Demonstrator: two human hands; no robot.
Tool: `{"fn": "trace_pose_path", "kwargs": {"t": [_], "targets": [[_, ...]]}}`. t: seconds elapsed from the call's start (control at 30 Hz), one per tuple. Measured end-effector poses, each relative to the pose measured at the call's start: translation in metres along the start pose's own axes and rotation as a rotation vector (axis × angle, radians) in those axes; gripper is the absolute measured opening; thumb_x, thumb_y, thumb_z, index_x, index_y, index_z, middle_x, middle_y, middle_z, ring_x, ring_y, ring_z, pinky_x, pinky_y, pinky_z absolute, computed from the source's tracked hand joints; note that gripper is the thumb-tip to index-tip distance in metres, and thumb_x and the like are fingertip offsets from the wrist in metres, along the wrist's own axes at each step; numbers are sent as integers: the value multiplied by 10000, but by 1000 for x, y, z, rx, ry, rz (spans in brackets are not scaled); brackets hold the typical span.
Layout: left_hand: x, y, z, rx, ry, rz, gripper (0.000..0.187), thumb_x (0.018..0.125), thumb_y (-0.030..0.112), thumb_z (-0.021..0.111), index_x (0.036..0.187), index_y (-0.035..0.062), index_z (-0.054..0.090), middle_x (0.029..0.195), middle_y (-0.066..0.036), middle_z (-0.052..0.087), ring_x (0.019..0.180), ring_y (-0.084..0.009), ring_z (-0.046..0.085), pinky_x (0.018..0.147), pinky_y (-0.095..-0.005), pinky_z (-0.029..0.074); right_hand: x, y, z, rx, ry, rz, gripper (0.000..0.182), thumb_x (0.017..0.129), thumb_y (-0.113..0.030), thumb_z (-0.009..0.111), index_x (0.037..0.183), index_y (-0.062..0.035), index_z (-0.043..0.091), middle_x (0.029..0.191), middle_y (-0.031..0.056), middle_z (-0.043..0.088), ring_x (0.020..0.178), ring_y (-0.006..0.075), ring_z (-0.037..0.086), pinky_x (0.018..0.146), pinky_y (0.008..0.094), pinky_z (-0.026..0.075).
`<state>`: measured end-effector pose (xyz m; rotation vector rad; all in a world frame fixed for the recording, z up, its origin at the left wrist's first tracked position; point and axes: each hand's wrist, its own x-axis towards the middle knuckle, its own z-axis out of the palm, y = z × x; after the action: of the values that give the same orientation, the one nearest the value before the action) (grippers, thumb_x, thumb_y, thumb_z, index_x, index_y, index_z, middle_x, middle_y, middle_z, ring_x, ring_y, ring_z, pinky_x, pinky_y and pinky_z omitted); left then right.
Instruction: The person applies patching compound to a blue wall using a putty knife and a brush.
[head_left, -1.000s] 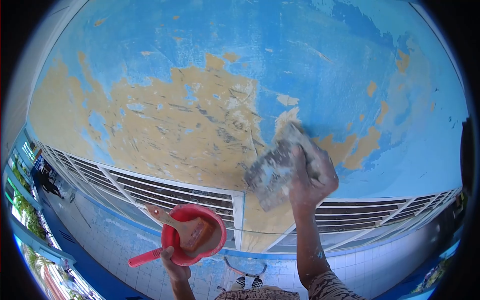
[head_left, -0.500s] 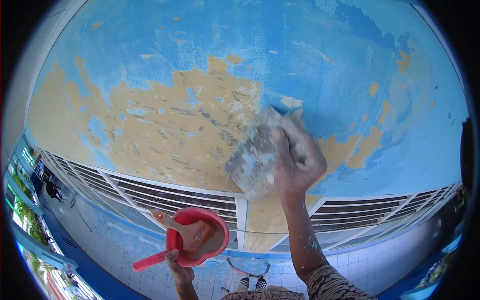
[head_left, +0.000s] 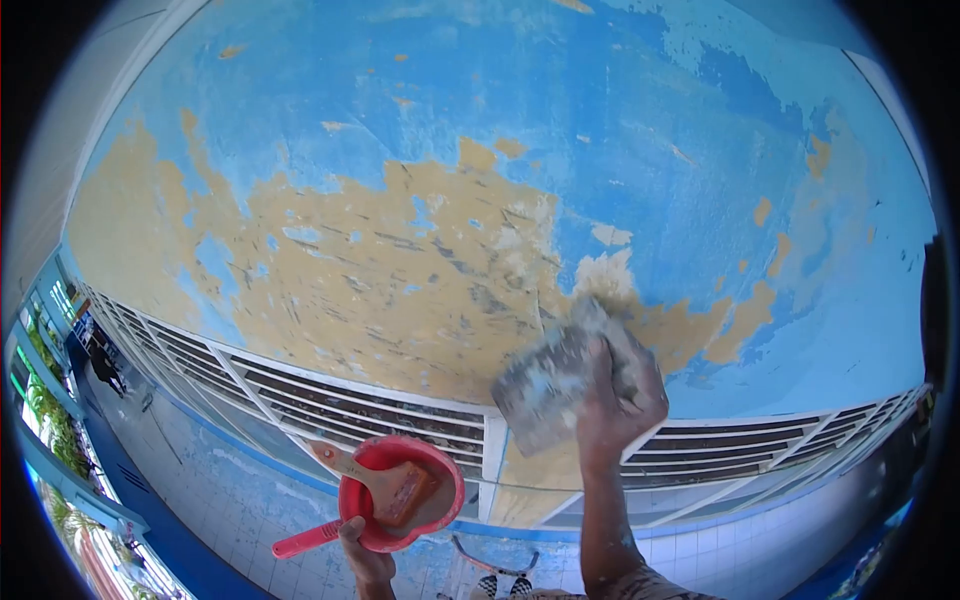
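My right hand (head_left: 625, 395) is closed around a plastering trowel (head_left: 545, 385), a flat grey rectangular blade smeared with pale filler. Its upper edge lies over the lower part of the wall (head_left: 400, 290), where blue paint has come away and tan shows. Just above the trowel is a fresh whitish patch (head_left: 606, 272). Lower left, my left hand (head_left: 368, 555) grips a red plastic dipper (head_left: 455, 515) by the base of its handle. A wide paintbrush (head_left: 345, 462) leans inside the dipper, wooden handle over the rim and bristles in a brownish liquid.
White louvred windows (head_left: 370, 418) run along below the painted wall on both sides. A tiled floor (head_left: 230, 490) lies beneath, with a metal frame (head_left: 495, 570) by my patterned shoes. Plants (head_left: 55, 425) show past a blue railing at the left.
My right hand and the trowel have moved down and slightly right, uncovering the whitish patch. My view has tilted up and shifted left a little; the left hand still holds the dipper.
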<state>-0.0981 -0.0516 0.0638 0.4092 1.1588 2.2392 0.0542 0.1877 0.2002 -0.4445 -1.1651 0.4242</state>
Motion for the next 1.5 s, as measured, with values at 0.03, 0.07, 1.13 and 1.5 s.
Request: {"fn": "trace_pose_path", "kwargs": {"t": [0.03, 0.07, 1.13, 1.5], "targets": [[0, -1, -3, 17, -9, -21, 820, 812, 489, 579, 1438, -19, 428, 1383, -167, 543, 1254, -309, 538, 1026, -420, 454, 9, -8, 10, -75, -2, -49, 238, 845, 56, 729, 1081, 28, 724, 945, 128, 736, 829, 183, 686, 709, 304, 521], [1, -3, -6, 36, -20, -38, 816, 811, 483, 580, 1436, -18, 430, 1385, -167, 543, 1256, -308, 537, 1031, -421, 450, 19, -13, 17, -146, -1, -98, 244, 844, 59, 728, 1086, 25, 729, 949, 124, 737, 836, 176, 685, 715, 293, 520], [-2, -10, -1, 70, -35, -84, 779, 820, 457, 584, 1426, -10, 440, 1380, -166, 541, 1251, -308, 537, 1022, -428, 460, 27, -2, 9, -115, -62, -134, 238, 848, 71, 736, 1084, 60, 708, 987, 132, 731, 878, 144, 673, 761, 285, 543], [-3, -17, 5, 56, -76, -105, 781, 819, 455, 574, 1433, -6, 435, 1373, -165, 546, 1252, -312, 537, 1029, -424, 457, 11, -2, 4, -197, -53, -176, 231, 821, 55, 735, 1052, 39, 726, 917, 134, 741, 743, 229, 683, 664, 330, 525]]}}
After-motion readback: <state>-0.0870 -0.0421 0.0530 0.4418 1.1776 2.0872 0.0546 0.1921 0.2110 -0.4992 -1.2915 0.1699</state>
